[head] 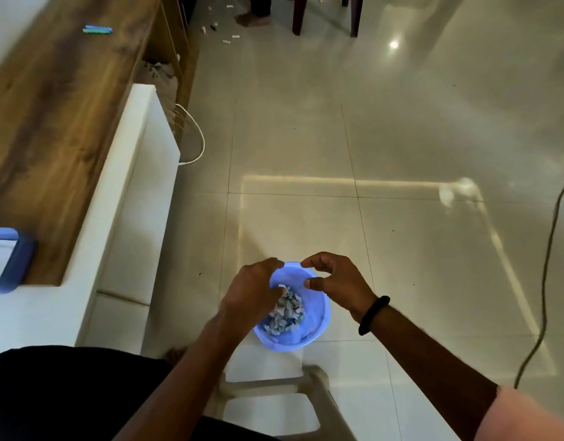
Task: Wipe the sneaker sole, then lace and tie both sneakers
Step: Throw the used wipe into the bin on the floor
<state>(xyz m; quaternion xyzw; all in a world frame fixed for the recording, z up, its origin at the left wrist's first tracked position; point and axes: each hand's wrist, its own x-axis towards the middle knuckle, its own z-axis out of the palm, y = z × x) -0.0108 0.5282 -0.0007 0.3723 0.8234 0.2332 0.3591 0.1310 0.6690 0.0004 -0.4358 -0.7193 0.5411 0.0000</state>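
A light blue plastic basin (pixel 315 332) stands on the tiled floor just in front of me. Inside it lies a crumpled, patterned cloth (pixel 285 311) in white, grey and blue. My left hand (pixel 252 291) reaches into the basin and its fingers grip the top of the cloth. My right hand (pixel 333 280) hovers over the basin's far rim with fingers loosely curled and nothing in them; a black band sits on that wrist. No sneaker is in view.
A beige plastic stool (pixel 274 399) stands under my arms. A white ledge and wooden counter (pixel 67 122) run along the left, with a blue tray (pixel 10 259) on it. A cable (pixel 548 249) trails down the right. Chair legs (pixel 298 17) stand far back.
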